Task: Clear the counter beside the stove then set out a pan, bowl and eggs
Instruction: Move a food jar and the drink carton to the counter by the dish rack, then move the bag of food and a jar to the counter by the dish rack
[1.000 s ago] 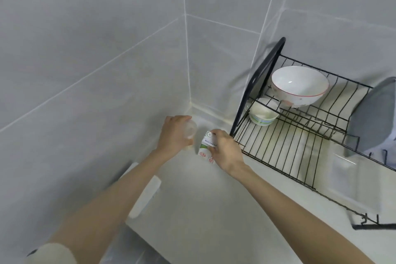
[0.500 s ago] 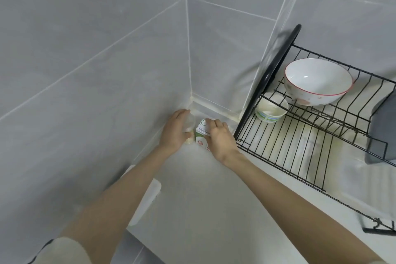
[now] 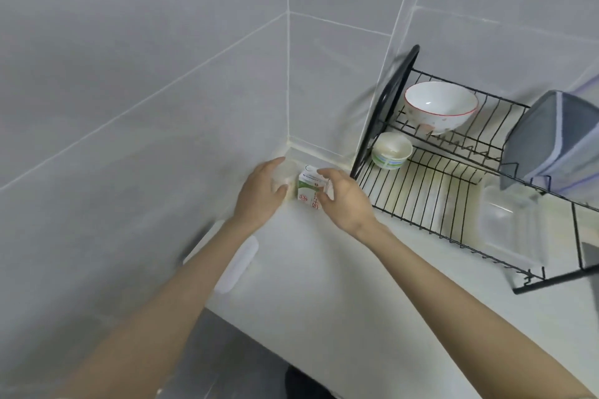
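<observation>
Left hand wraps clear cup; right hand pinches small white-green carton, red print, in surface corner.

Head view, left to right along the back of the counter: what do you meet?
left hand, small carton, right hand, green-banded bowl, red-rimmed bowl, grey container
</observation>
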The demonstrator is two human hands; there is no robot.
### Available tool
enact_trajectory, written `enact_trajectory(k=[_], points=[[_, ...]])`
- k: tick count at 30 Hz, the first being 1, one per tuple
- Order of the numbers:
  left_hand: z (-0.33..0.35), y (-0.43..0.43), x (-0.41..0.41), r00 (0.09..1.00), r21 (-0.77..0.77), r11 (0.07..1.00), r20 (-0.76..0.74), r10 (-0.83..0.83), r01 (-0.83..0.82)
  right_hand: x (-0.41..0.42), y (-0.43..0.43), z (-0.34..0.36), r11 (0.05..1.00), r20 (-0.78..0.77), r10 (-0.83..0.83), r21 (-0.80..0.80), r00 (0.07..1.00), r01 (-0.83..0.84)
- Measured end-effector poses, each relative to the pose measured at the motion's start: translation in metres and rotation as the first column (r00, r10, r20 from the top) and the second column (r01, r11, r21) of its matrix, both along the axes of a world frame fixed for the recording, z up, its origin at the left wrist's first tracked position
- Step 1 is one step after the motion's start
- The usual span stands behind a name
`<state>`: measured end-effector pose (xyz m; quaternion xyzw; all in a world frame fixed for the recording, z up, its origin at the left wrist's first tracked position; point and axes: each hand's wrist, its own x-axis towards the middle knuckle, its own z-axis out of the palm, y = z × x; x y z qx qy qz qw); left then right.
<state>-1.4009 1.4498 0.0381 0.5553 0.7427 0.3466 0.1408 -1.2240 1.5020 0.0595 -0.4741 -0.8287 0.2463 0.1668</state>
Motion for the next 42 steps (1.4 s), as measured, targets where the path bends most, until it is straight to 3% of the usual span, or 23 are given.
enact_trajectory(k=[5, 13, 21, 32, 42], points=[[0.033, -0.072, 0.035, 0.996, 0.118, 0.990, 0.028, -0.086, 0.082, 0.043, -0.073, 0.018, 0.995, -0.081, -0.096, 0.027, 0.992, 0.098], [0.069, -0.167, 0.108, 0.944, 0.128, 0.944, 0.093, -0.318, 0.305, 0.132, -0.189, 0.046, 0.953, -0.151, -0.296, 0.025, 0.943, 0.303], [0.090, -0.213, 0.209, 0.827, 0.101, 0.832, 0.099, -0.554, 0.545, 0.239, -0.289, 0.060, 0.830, -0.215, -0.548, -0.014, 0.809, 0.558], [0.111, -0.295, 0.422, 0.493, 0.093, 0.501, 0.095, -0.865, 0.861, 0.426, -0.458, 0.078, 0.532, -0.276, -0.817, -0.021, 0.506, 0.847], [0.115, -0.447, 0.642, 0.200, 0.118, 0.211, 0.096, -0.975, 0.970, 0.596, -0.668, 0.087, 0.195, -0.285, -0.942, -0.040, 0.176, 0.980]])
